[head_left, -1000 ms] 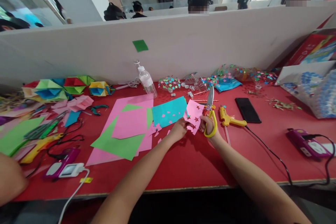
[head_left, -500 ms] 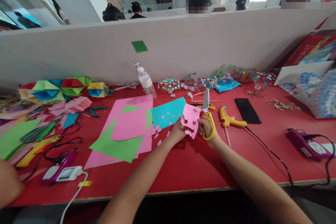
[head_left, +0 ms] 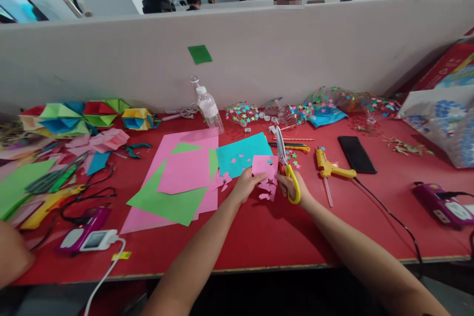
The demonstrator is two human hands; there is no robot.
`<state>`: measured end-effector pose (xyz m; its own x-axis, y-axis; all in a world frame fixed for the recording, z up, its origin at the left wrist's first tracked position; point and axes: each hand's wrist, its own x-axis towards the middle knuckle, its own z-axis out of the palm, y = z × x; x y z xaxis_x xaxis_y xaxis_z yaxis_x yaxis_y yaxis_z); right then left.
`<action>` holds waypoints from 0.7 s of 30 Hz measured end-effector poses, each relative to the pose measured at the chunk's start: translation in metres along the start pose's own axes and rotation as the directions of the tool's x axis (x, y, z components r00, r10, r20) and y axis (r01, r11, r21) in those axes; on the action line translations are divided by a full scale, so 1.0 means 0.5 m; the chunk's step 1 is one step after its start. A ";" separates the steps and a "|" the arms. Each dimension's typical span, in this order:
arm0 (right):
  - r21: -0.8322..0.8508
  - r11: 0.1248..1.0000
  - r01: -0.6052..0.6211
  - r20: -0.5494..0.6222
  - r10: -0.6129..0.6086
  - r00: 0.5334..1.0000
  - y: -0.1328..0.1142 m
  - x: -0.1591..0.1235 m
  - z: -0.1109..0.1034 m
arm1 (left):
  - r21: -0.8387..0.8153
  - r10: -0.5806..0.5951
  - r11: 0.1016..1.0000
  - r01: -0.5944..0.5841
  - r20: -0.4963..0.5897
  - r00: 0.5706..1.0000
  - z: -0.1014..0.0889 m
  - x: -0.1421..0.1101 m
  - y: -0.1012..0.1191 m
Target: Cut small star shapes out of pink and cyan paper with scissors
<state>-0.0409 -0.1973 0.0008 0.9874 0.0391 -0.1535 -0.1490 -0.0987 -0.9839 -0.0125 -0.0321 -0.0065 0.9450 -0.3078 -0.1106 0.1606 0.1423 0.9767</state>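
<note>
Between my hands is a small piece of pink paper (head_left: 264, 164) with star-shaped holes and a ragged lower edge. My left hand (head_left: 249, 183) pinches its left side, thumb across the front. In my right hand (head_left: 292, 187) are yellow-handled scissors (head_left: 292, 185), blades pointing up and away; the fingers of that hand also reach the paper's right edge. Under and behind the paper, a blue sheet (head_left: 242, 150) carries pink scraps. Small coloured paper stars (head_left: 294, 158) lie right of the scissors.
Pink and green sheets (head_left: 185, 173) overlap on the left. A water bottle (head_left: 210, 111) stands at the back. To the right are a yellow glue gun (head_left: 335, 170) with a cord and a black phone (head_left: 357, 154). Another person's arm (head_left: 13, 256) rests at the left edge.
The pink paper has turned more upright and shifted slightly, and my left thumb now lies over its front. The scissors have tilted left. The camera view has shifted a little.
</note>
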 end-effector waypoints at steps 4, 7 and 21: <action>-0.057 0.998 -0.020 0.048 0.023 0.999 -0.018 -0.006 -0.002 | 0.041 0.071 0.997 -0.066 -0.117 0.991 -0.022 0.010 0.005; -0.104 0.994 -0.032 0.117 0.044 0.992 -0.028 -0.009 -0.010 | -0.013 0.123 0.991 -0.133 -0.291 0.949 -0.051 0.019 0.014; -0.695 0.711 0.103 0.232 0.086 0.969 -0.034 -0.017 -0.018 | -0.042 0.234 0.956 -0.291 -0.495 0.837 -0.102 0.035 0.033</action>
<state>-0.0461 -0.2048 0.0195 0.9313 0.2600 -0.2551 0.0330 -0.7577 -0.6518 0.0211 0.0127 -0.0018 0.9694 0.2413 0.0445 -0.1100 0.2650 0.9580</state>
